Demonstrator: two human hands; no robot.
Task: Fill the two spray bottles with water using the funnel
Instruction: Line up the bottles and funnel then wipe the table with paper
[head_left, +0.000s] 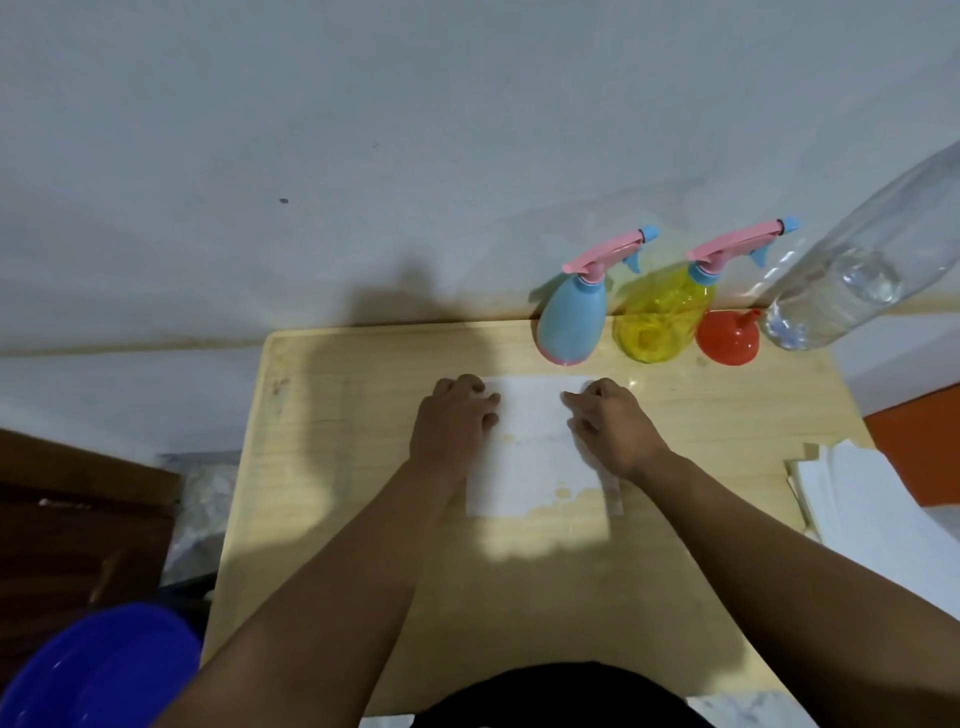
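**Two hands on the paper, bottles lined up behind**

Two hands of yours lie on a white paper sheet (535, 452) in the middle of the wooden surface (322, 467). Your left hand (453, 421) rests on the sheet's left edge, your right hand (613, 423) on its right edge; the fingers of both look bent, and you cannot tell from this view whether either grip pinches the paper or only presses it down. The sheet's long axis runs from you toward the wall, and wet-looking stains mark its near right corner.

Beyond the sheet, along the far edge of the surface, four things stand in a row. The blue spray bottle (571, 325) is leftmost, upright, its pink trigger head pointing right. Just beside it stands the yellow spray bottle (660, 322), also upright, its nozzle pointing right too. Next comes the red funnel (727, 340), wide mouth toward you, its spout aimed up and to the right. At the far right stands a clear plastic bottle (841, 291), its long axis leaning right in this wide-angle view, with water in its lower part.

At the lower left, off the surface, a blue basin (98, 670) shows.
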